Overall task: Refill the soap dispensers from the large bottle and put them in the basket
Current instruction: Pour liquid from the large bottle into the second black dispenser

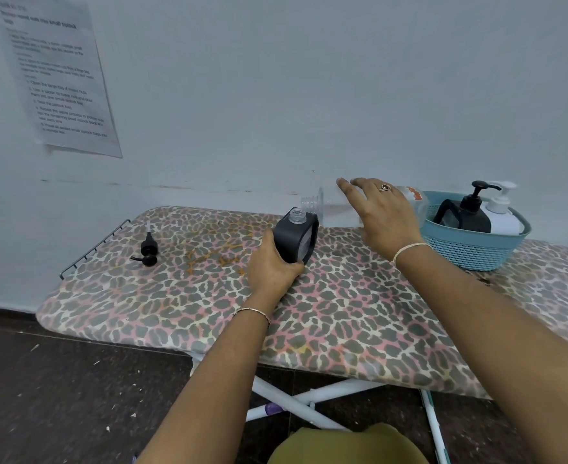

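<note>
At worktop centre, dark dispenser (pixel 295 241) is gripped tilted by left hand (pixel 272 267); large bottle (pixel 339 209) at 2 o'clock is wrapped by right hand (pixel 381 217) fingers. Necks should be aligned closely; basket (pixel 473 251) at 3 o'clock.

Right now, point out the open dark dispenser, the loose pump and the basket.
open dark dispenser (pixel 296 241), head view, its front face.
loose pump (pixel 148 251), head view, its black collar.
basket (pixel 473 251), head view, its outer wall.

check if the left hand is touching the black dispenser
Touching: the head view shows the left hand wrapped around the base of the black dispenser.
</note>
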